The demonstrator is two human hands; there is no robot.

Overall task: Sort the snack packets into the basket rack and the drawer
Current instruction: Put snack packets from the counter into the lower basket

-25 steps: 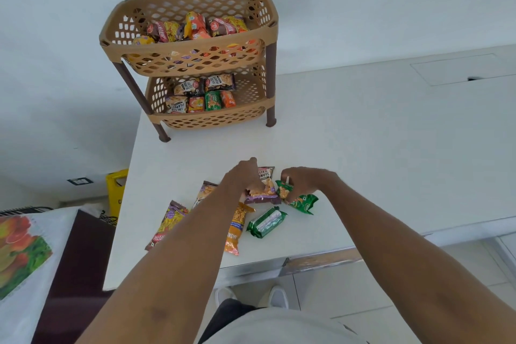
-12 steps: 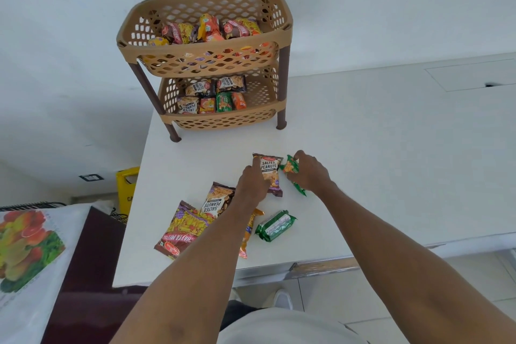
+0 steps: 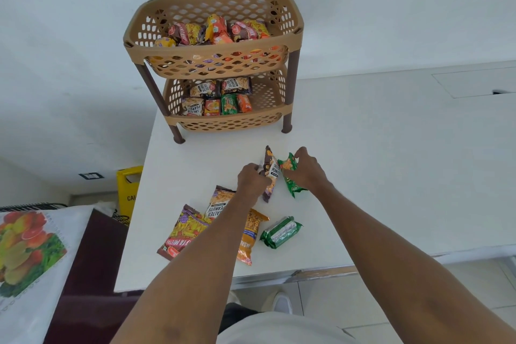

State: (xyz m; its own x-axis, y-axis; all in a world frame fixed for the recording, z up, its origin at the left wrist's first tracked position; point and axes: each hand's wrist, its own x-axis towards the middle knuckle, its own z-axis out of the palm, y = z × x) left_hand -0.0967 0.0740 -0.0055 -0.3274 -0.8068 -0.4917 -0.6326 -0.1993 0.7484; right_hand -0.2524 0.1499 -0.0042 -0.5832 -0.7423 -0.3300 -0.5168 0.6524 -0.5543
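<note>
Salted-peanuts packet (image 3: 271, 173) held in left hand (image 3: 252, 180), fingers closed on it; green packet (image 3: 290, 176) pinched by right hand (image 3: 308, 169). Both lifted mid-bench, in front of the basket rack (image 3: 213, 56). Rack's top and lower tiers already hold packets. Left near the bench's (image 3: 391, 176) front edge: second peanuts packet (image 3: 219, 201), purple-yellow packet (image 3: 185, 232), orange packet (image 3: 250, 237), green biscuit pack (image 3: 280, 232). Drawer not visible. Judged partway through.

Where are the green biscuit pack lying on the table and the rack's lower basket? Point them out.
green biscuit pack (image 3: 280, 232), head view, middle of its wrapper.
lower basket (image 3: 227, 122), head view, front wall of the bottom tier.
</note>
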